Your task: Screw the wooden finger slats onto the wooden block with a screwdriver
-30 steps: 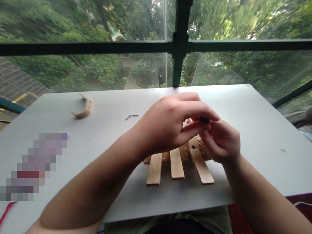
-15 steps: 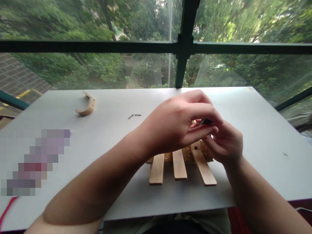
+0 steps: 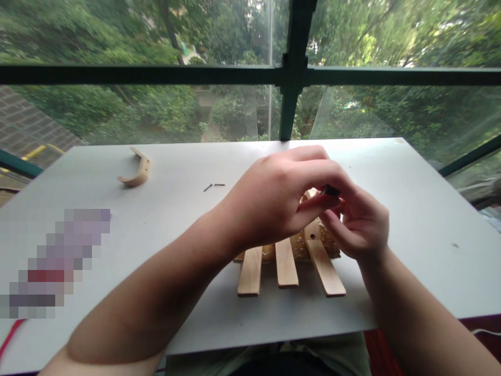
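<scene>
My left hand (image 3: 289,188) reaches across above a board, its fingers closed round a small dark object (image 3: 331,190) of which only one end shows. My right hand (image 3: 362,222) is against the left fingertips, its fingers curled; what it grips is hidden. Beneath them lies a brown, glossy, rough-edged board (image 3: 331,240). Three pale wooden hooks stick out from it towards me: a left hook (image 3: 249,274), a middle hook (image 3: 287,266) and a right hook (image 3: 326,266) with a dark screw hole. My left hand and forearm cover their upper parts.
A loose curved wooden hook (image 3: 141,172) with two holes lies at the back left of the white table (image 3: 176,198). Two small screws (image 3: 214,186) are near the middle. At left is a pixelated item (image 3: 62,261) beside a red cord (image 3: 11,334). Windows (image 3: 156,109) border the far edge.
My hands stay together over the board; the left fingers have shifted slightly around the dark object, and less of it shows. The whole view has moved slightly.
</scene>
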Action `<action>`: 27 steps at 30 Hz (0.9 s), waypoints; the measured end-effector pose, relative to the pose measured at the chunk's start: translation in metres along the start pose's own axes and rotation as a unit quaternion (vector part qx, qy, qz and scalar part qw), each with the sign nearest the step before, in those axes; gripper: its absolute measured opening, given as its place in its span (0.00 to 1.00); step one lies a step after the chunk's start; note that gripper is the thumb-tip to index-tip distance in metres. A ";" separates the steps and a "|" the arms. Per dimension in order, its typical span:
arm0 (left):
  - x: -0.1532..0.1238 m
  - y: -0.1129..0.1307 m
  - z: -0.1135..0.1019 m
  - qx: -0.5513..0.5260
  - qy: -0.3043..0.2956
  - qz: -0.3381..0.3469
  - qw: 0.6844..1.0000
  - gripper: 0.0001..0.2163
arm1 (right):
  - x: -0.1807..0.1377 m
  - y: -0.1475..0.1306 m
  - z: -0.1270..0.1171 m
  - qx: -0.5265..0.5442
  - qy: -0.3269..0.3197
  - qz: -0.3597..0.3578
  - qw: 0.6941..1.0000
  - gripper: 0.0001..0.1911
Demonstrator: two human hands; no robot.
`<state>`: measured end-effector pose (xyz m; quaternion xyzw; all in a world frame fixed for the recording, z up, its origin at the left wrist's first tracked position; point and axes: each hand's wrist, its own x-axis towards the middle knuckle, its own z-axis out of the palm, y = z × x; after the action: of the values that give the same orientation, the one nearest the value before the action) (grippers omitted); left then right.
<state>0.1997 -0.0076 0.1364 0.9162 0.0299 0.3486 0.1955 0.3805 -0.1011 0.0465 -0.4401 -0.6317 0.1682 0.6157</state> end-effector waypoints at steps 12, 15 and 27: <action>0.000 0.000 -0.005 -0.069 -0.062 0.015 0.996 0.13 | -0.005 -0.002 -0.002 0.006 -0.001 -0.017 1.000 0.21; 0.001 -0.001 -0.004 -0.065 -0.063 0.031 0.995 0.13 | -0.005 -0.002 -0.005 0.004 -0.013 -0.005 1.000 0.15; 0.001 -0.002 0.004 0.006 -0.038 0.066 0.997 0.08 | 0.001 0.000 -0.006 -0.031 0.036 -0.021 0.999 0.09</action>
<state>0.2028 -0.0071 0.1337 0.9298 -0.0358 0.3260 0.1674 0.3862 -0.1022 0.0478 -0.4510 -0.6232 0.1197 0.6276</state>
